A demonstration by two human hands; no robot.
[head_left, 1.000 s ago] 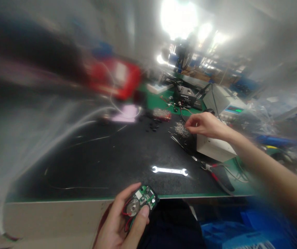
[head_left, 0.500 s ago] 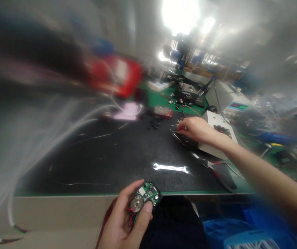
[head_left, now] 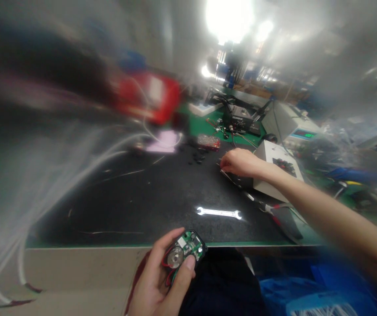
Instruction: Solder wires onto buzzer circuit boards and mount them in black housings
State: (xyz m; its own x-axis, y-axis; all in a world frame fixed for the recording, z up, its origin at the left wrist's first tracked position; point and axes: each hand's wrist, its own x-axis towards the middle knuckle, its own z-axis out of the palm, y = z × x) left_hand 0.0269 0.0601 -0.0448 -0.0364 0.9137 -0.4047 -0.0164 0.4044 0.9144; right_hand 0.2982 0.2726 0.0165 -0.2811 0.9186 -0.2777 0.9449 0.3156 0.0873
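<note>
In my left hand (head_left: 165,276) is a small circuit board in a black housing (head_left: 190,245), held near the bench's front edge. It is green, with a round silver part and red wires at its side; my thumb presses on it. My right hand (head_left: 239,162) reaches across the black mat (head_left: 162,197), fingers pinched together low over a few thin metal bits. What the fingertips hold, if anything, is hidden. Tweezers (head_left: 236,184) lie just below that hand. An open-ended wrench (head_left: 219,213) rests on the mat between my two hands.
Beside my right forearm stands a white box (head_left: 267,151) with dark parts on top. Red-handled pliers (head_left: 267,208) lie in front of it. Farther back are a black soldering station (head_left: 239,118), a power supply (head_left: 302,131) and a blurred red bin (head_left: 149,94). Small black pieces (head_left: 198,157) lie on the mat.
My right hand has shifted slightly left and now covers more of the thin metal bits. My left hand keeps its hold on the circuit board. The view has shifted a little.
</note>
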